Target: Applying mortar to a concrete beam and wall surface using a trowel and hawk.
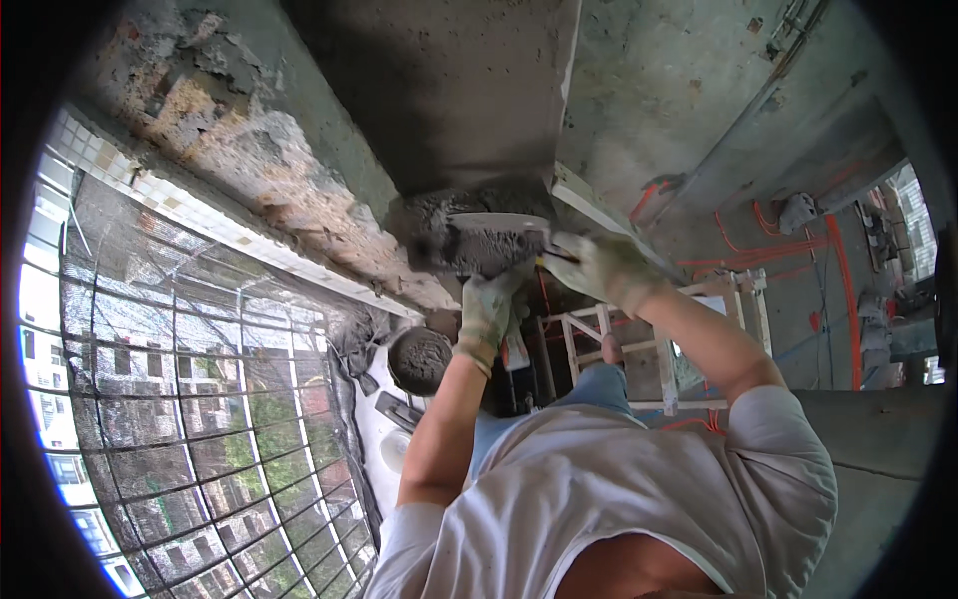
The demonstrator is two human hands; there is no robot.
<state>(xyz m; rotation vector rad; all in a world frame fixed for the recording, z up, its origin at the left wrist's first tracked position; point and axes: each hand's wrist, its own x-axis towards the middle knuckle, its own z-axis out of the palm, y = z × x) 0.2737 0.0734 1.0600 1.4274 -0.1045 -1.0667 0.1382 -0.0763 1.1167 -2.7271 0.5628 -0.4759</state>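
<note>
My right hand (611, 270), in a pale work glove, is closed around the handle of a plastering trowel (496, 220). The trowel's long, narrow blade reaches left across wet grey mortar (484, 250). Below that mortar, my left hand (486, 307), gloved too, is closed at the near edge of what looks like a mortar board loaded with it; the mortar and glove hide the grip. Both hands are held close together in front of a freshly coated, smooth grey wall strip (449, 100). A pale straight edging (567, 75) runs along the strip's right side.
A round bucket of mortar (420, 359) stands left of my left arm, beside a metal float (399, 411). Window bars with netting (200, 399) fill the left side. A wooden stand (649, 344) is near my right arm. Orange conduits (843, 290) cross the floor at right.
</note>
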